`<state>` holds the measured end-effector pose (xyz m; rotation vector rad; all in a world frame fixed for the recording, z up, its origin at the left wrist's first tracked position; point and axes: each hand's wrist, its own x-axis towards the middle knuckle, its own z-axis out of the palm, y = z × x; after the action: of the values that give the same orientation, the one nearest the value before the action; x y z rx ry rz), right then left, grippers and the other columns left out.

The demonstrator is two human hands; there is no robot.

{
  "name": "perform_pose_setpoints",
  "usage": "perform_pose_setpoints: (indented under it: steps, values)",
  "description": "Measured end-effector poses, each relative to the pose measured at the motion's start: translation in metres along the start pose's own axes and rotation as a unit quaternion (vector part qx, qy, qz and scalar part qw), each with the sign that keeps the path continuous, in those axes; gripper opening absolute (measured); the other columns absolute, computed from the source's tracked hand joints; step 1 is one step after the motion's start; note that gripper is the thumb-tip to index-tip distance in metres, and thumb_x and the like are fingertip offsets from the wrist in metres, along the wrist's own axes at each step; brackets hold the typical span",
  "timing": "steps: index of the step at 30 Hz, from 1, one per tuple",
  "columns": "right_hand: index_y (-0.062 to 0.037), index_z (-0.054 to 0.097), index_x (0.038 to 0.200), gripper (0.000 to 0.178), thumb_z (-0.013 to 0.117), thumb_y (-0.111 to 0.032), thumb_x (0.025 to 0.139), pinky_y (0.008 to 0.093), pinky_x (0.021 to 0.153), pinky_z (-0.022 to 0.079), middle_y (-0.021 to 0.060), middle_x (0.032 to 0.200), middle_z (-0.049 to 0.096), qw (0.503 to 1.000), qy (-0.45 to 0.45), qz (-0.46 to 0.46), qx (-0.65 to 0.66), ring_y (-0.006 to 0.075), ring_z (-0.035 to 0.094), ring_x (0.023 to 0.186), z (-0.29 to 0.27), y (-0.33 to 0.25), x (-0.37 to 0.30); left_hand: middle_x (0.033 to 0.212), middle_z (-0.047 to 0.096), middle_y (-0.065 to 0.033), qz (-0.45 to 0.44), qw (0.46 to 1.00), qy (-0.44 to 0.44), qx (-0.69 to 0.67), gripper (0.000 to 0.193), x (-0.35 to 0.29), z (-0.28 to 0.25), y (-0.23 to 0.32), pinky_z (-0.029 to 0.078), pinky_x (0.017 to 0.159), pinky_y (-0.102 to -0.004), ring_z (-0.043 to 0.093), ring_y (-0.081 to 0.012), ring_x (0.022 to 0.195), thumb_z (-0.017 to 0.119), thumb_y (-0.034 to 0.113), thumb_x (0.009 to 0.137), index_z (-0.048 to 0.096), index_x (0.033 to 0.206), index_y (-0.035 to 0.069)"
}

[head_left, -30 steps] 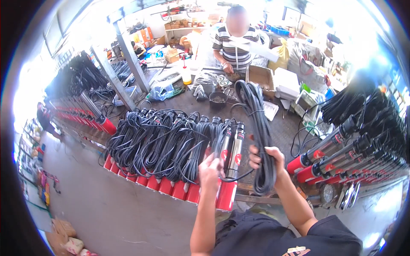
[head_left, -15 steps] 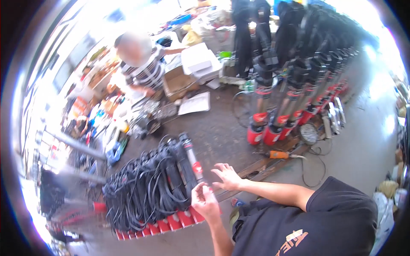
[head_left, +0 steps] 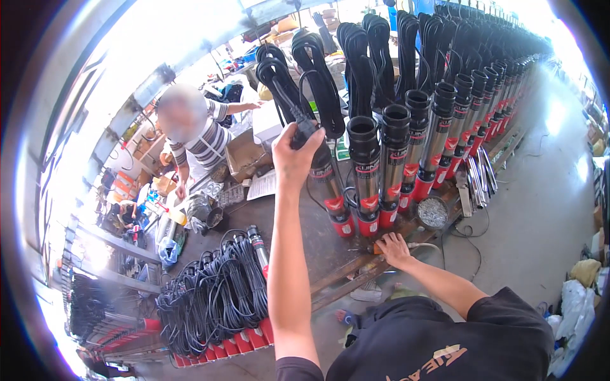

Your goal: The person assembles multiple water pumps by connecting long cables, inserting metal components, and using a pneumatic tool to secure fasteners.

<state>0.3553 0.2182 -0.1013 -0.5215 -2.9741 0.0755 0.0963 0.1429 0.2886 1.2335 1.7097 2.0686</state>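
Head view: left hand (head_left: 295, 154) clamped on 1 cylinder (head_left: 328, 186), right hand (head_left: 395, 250) touching 1 orange tool (head_left: 377, 249), grip unclear.

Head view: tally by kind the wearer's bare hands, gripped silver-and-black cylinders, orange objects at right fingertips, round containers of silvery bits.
Left hand and right hand, bare: 2
Silver-and-black cylinder: 1
Orange object: 1
Round container of silvery bits: 1
Total: 5

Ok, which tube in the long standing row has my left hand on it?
The leftmost tube of that row. Your left hand grips its upper end; the other standing tubes, to its right, have no hand on their tops.
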Motion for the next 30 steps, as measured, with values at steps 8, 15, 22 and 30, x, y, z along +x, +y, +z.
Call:
perform_pose_setpoints:
  steps: [8,15,22,30]
  values:
    - [-0.01,0.064,0.117,0.042,0.076,-0.023,0.079,0.0447,0.094,0.044,0.0119,0.117,0.06,0.97,0.139,0.034,0.198,0.0326,0.055,0.113,-0.091,-0.033,0.0,0.086,0.065,-0.0073,0.183,0.952,0.207,0.134,0.023,-0.134,-0.016,0.027,0.052,0.079,-0.0292,0.065,-0.0159,0.081,0.073,0.003,0.072,0.063,0.092,-0.001]
    - [-0.0029,0.05,0.136,0.054,0.064,0.0,0.085,0.0481,0.102,0.042,0.0212,0.129,0.055,0.807,0.403,0.018,0.432,0.0415,0.053,0.119,-0.216,-0.122,0.168,0.077,0.064,-0.0101,0.19,0.926,0.301,0.128,0.015,-0.186,-0.055,0.045,0.054,0.068,-0.032,0.064,-0.0191,0.068,0.064,0.002,0.075,0.063,0.089,-0.003]
    - [0.0037,0.029,0.152,0.111,0.086,-0.043,0.069,0.0539,0.106,0.037,0.0284,0.141,0.043,0.768,0.546,0.209,0.261,0.045,0.045,0.128,-0.282,-0.13,0.34,0.074,0.07,-0.0142,0.19,0.963,0.089,0.171,0.023,-0.227,-0.042,0.102,0.055,0.07,-0.0314,0.069,-0.0227,0.069,0.075,0.003,0.062,0.066,0.082,-0.002]
    - [-0.002,0.061,0.105,0.048,0.083,-0.027,0.071,0.0486,0.077,0.049,0.0208,0.089,0.066,0.704,0.565,0.226,0.367,0.0397,0.065,0.085,-0.298,-0.112,0.405,0.08,0.068,-0.0158,0.217,0.976,0.031,-0.006,0.033,-0.293,-0.107,0.107,0.057,0.069,-0.0399,0.07,-0.0297,0.072,0.074,-0.001,0.055,0.068,0.088,-0.001]
